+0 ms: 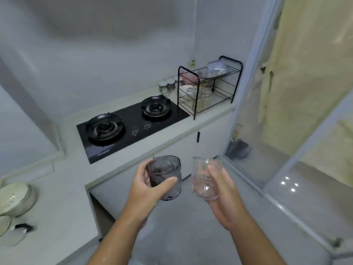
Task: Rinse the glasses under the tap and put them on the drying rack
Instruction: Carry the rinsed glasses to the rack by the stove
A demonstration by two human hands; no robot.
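Head view: clear glass (205,180) bears faint, unreadable markings.

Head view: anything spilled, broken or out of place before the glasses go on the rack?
Nothing stands out. The left hand holds a dark glass upright, and the right hand holds a clear glass, tilted slightly. The rack stands level beside the stove, with glassware already on it.
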